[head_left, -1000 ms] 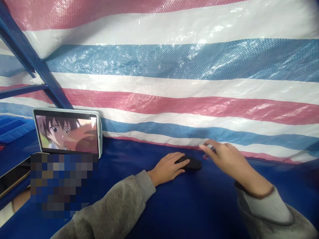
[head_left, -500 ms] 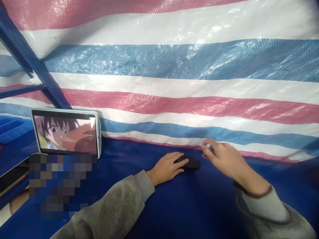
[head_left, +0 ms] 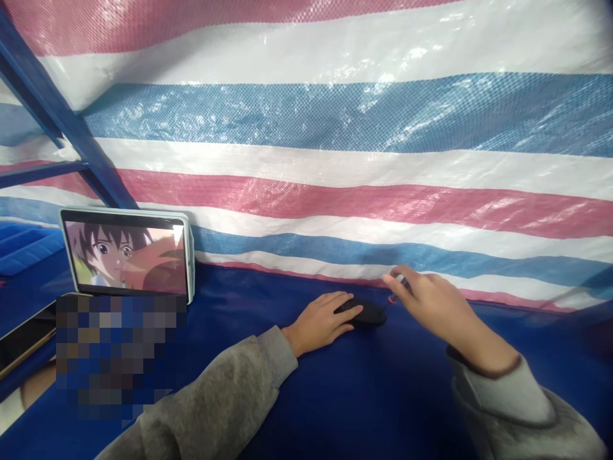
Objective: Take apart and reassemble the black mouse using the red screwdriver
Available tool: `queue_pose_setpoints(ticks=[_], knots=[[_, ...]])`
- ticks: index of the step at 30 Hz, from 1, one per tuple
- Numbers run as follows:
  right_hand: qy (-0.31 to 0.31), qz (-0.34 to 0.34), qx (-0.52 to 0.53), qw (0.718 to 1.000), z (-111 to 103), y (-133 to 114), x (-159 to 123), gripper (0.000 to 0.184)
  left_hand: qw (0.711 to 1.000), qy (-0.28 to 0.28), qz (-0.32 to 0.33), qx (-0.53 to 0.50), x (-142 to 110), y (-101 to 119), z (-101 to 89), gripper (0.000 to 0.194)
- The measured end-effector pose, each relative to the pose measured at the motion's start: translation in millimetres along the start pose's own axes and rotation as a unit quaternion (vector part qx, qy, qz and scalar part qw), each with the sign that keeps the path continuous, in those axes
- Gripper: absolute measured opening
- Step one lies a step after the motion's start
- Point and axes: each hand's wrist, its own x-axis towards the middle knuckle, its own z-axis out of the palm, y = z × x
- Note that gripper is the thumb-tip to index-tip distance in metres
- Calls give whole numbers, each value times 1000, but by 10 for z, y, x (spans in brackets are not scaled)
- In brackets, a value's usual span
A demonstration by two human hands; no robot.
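Nearest, two grey sleeves [head_left: 211, 399] reach in over a blue worktop [head_left: 364, 402]. The left forearm slants forward and to the right, the left hand [head_left: 322, 324] low and palm down; its fingers are closed over the left end of a black mouse [head_left: 368, 312], thumb on the near side. The mouse lies on the worktop between the hands, its long axis running left to right with a slight dip toward the right, its bare rounded end pointing at the other hand.

The right forearm slants forward and to the left, wrist bent, the right hand [head_left: 431, 306] raised just beyond that end. Its thumb and forefinger are pinched narrow on a slender tool [head_left: 393, 298], mostly hidden, which slopes down and left toward the mouse; I cannot tell whether its tip touches.

Off to the left lie a phone [head_left: 29, 335] and, beyond it, a propped tablet [head_left: 127, 255] showing a cartoon. A striped tarp [head_left: 306, 166] hangs behind everything.
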Motion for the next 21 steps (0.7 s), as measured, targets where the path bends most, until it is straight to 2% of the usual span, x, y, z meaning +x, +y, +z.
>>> queue_pose_setpoints(ticks=[3,7,13,21], knots=[[-30,-14,25,999,-31,-18,10,33,1000,6,2,-1,-3,-6,7,42],[-9,-22,27,999,-19,-15,19,34,1000,9,-4,-3,-6,-9,13,42],[-31,-10,42,999,-16,-15,12,36,1000,5,-8,-6,-5,-5,13,42],[8,-36,41,998,-29,-51,6,32,1000,10,-9,-5,-8,-7,17,42]])
